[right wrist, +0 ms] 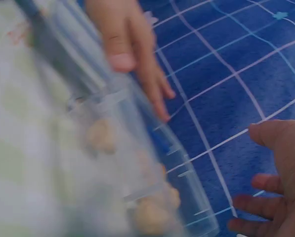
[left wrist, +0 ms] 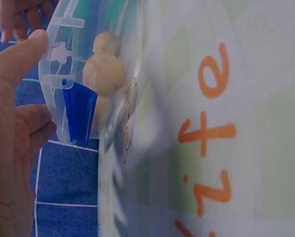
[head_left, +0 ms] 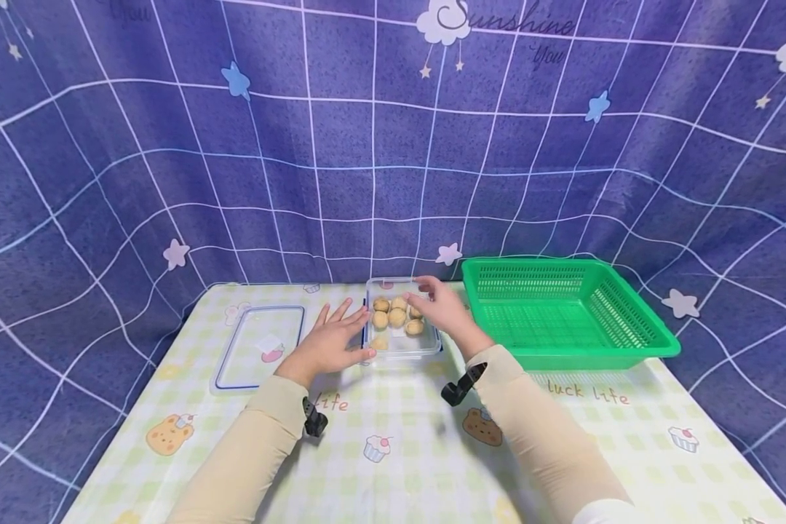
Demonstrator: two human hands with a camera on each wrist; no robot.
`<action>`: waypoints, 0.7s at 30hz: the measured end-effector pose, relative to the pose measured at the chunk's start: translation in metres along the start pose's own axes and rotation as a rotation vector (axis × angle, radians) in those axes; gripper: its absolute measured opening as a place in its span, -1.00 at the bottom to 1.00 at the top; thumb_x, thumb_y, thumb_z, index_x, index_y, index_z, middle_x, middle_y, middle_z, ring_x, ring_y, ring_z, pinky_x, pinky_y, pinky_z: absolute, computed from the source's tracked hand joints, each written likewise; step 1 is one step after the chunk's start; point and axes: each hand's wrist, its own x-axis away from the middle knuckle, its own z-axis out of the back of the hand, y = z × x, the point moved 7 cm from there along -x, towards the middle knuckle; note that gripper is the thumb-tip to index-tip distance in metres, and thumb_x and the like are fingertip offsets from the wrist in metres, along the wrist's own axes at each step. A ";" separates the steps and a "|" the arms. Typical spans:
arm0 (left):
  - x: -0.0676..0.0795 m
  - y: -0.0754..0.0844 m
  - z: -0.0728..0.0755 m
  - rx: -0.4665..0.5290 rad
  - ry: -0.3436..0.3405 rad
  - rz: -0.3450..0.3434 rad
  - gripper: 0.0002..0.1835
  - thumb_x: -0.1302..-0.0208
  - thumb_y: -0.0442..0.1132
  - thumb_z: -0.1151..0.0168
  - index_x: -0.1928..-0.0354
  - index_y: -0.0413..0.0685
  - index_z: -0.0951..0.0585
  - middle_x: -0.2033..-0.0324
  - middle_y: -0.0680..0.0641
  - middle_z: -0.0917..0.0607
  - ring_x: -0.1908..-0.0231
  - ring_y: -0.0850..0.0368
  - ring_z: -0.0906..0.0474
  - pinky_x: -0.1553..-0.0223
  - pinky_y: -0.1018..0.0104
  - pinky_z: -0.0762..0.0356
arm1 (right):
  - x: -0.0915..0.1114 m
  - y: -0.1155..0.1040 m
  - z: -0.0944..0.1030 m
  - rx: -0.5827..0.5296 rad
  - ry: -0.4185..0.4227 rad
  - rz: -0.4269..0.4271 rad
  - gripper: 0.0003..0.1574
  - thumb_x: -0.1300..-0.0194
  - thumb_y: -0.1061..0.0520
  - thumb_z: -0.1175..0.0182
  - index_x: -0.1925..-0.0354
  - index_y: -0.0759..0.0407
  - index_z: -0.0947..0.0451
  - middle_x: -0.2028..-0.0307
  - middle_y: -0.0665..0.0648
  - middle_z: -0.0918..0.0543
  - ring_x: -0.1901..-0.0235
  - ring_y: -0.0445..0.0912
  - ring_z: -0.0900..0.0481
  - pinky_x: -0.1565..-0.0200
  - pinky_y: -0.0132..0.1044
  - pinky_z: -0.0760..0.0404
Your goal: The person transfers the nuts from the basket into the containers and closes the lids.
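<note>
A clear plastic food box [head_left: 402, 353] with blue side clips stands at the back middle of the table, holding several round, tan, walnut-like balls [head_left: 397, 318]. Along the box's left side, my left hand [head_left: 332, 340] spreads its fingers; in the left wrist view its thumb [left wrist: 31, 49] lies against the rim. My right hand [head_left: 447, 309] reaches over the right part of the box and partly covers the balls there. In the right wrist view, the right hand [right wrist: 280, 182] has loosely bent fingers with nothing between them.
A clear lid with a blue seal [head_left: 249, 367] lies flat on the left of the table. At the back right stands a green plastic basket [head_left: 563, 356]. A checked cloth [head_left: 426, 466] covers the table, and a blue grid-patterned curtain [head_left: 340, 182] hangs behind.
</note>
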 end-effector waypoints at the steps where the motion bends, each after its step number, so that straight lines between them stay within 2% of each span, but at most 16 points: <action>1: 0.000 0.000 0.000 0.001 0.006 0.006 -0.11 -0.40 0.39 -0.01 -0.54 -0.07 -0.26 -0.53 -0.02 -0.24 -0.58 -0.08 0.22 -0.50 -0.22 0.50 | 0.002 0.003 -0.002 0.024 0.014 -0.008 -0.17 -0.41 -0.19 -0.21 -0.43 0.24 -0.32 -0.32 0.32 -0.49 -0.31 0.25 -0.44 -0.33 0.11 -0.41; 5: 0.001 0.002 -0.001 0.008 0.035 0.043 -0.12 -0.42 0.40 0.04 -0.54 -0.06 -0.27 -0.52 -0.02 -0.24 -0.58 -0.06 0.22 -0.50 -0.20 0.49 | 0.011 0.015 -0.009 0.128 0.051 -0.012 -0.01 -0.40 -0.31 -0.16 -0.51 0.24 -0.19 -0.43 0.32 -0.36 -0.40 0.22 -0.34 -0.39 0.10 -0.32; 8: 0.001 0.005 -0.003 0.029 0.067 0.077 -0.16 -0.45 0.33 0.00 -0.53 -0.10 -0.28 -0.51 -0.07 -0.27 -0.58 -0.08 0.22 -0.49 -0.24 0.48 | 0.018 0.020 -0.013 0.191 0.067 0.026 0.06 -0.39 -0.32 -0.16 -0.53 0.31 -0.13 -0.46 0.35 -0.30 -0.44 0.22 -0.27 -0.44 0.08 -0.24; 11: 0.003 0.008 -0.006 0.047 0.094 0.113 -0.20 -0.49 0.29 0.04 -0.53 -0.11 -0.26 -0.49 -0.14 -0.28 -0.58 -0.12 0.22 -0.49 -0.27 0.46 | 0.025 0.021 -0.014 0.223 0.081 0.065 0.07 -0.39 -0.30 -0.19 -0.52 0.34 -0.11 -0.46 0.36 -0.28 -0.45 0.22 -0.25 -0.45 0.07 -0.21; 14: 0.006 0.008 -0.008 0.058 0.117 0.151 -0.18 -0.51 0.33 0.15 -0.55 -0.11 -0.22 -0.51 -0.18 -0.24 -0.58 -0.17 0.23 -0.49 -0.28 0.45 | 0.031 0.018 -0.015 0.262 0.089 0.092 0.07 -0.39 -0.31 -0.19 -0.53 0.31 -0.11 -0.47 0.33 -0.27 -0.45 0.20 -0.24 -0.45 0.07 -0.21; 17: 0.012 0.003 -0.005 0.065 0.132 0.192 -0.14 -0.50 0.38 0.24 -0.58 -0.07 -0.15 -0.55 -0.17 -0.15 -0.57 -0.20 0.27 -0.48 -0.29 0.47 | 0.033 0.010 -0.017 0.283 0.076 0.112 0.09 -0.38 -0.34 -0.18 -0.55 0.25 -0.08 -0.50 0.31 -0.24 -0.48 0.20 -0.19 -0.47 0.11 -0.16; 21: 0.022 -0.010 0.010 0.066 0.154 0.236 -0.15 -0.50 0.38 0.23 -0.62 0.04 -0.05 -0.58 -0.16 -0.04 -0.56 -0.27 0.33 -0.46 -0.35 0.47 | 0.031 -0.003 -0.023 0.305 0.058 0.139 0.16 -0.35 -0.45 -0.14 -0.56 0.22 -0.06 -0.51 0.31 -0.21 -0.50 0.20 -0.13 -0.49 0.11 -0.08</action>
